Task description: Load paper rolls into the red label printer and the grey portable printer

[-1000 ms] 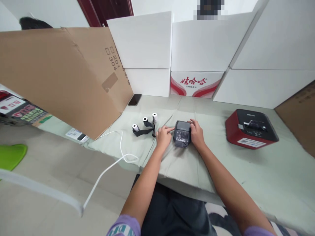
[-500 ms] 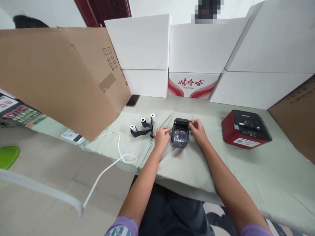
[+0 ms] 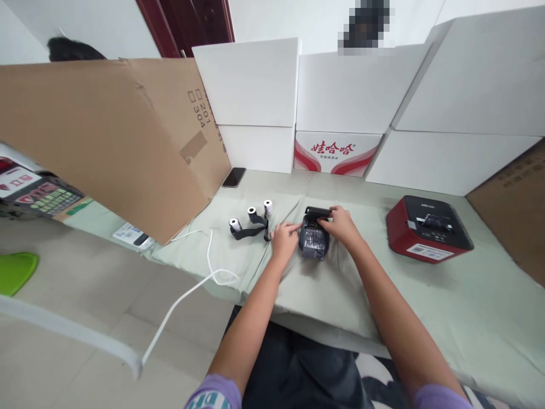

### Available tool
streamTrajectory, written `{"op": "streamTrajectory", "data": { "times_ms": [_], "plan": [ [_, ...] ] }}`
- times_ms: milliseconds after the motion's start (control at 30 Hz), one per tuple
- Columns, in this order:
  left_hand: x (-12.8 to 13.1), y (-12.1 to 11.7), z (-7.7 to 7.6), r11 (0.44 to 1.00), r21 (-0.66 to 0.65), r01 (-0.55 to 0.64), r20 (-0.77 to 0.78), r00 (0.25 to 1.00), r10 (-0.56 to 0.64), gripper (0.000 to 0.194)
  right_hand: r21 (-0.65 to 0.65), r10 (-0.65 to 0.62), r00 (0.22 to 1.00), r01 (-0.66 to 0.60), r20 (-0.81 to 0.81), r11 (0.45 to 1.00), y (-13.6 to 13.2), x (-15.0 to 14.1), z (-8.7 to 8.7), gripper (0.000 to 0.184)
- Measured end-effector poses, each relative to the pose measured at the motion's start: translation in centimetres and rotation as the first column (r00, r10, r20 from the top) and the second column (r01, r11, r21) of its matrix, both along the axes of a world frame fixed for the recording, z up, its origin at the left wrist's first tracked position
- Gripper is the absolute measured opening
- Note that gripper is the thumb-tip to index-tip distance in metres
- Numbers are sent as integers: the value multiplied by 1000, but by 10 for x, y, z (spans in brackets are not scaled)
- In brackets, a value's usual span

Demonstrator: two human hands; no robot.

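A small black portable printer [image 3: 314, 241] lies on the cloth-covered table with its lid [image 3: 318, 212] raised at the far side. My right hand [image 3: 342, 224] has the lid's right edge between thumb and fingers, the thumb reaching over the inside. Against the printer's left side rests the outstretched index finger of my left hand [image 3: 285, 237]; the other fingers are partly bent, holding nothing. Left of that hand, three small white paper rolls [image 3: 234, 225] stand close together, and a black strap [image 3: 251, 232] curls around and between them.
A red and black box-shaped device [image 3: 429, 229] stands to the right. White boxes [image 3: 251, 85] line the back; a brown cardboard panel [image 3: 149, 142] rises at the left. A phone [image 3: 234, 177] lies beside it. A white cable [image 3: 210, 250] runs over the front edge. People are partly visible behind.
My right hand has moved from the printer's right side onto its lid, thumb now over the inside. The lid's angle has shifted. My left hand stays at the left side.
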State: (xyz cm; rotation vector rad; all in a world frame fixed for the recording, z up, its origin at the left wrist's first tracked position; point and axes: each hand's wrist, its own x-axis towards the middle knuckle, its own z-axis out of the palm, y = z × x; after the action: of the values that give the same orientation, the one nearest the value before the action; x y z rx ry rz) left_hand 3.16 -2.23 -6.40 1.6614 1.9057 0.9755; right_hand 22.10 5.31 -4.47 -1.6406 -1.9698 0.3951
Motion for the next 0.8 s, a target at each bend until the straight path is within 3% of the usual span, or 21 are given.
{"op": "streamTrajectory", "data": {
  "times_ms": [133,267,400,667,800],
  "plan": [
    [1,0,1,1000,-15,-4,4,1000,4,44,-110,54,995,-44,90,993,18,0,11,27],
    [0,0,2,1000,-16,2,4,1000,-2,43,-213,129,972,-87,195,973,25,-1,17,13],
    [0,-1,2,1000,-14,10,9,1000,-9,43,-280,101,960,-25,262,960,20,-8,24,25],
    [1,-2,5,1000,-12,0,15,1000,0,42,-206,25,969,27,245,978,6,-15,22,26],
    [1,-1,4,1000,-7,-1,9,1000,1,42,-132,3,968,31,249,991,-9,-12,37,29]
  ]
}}
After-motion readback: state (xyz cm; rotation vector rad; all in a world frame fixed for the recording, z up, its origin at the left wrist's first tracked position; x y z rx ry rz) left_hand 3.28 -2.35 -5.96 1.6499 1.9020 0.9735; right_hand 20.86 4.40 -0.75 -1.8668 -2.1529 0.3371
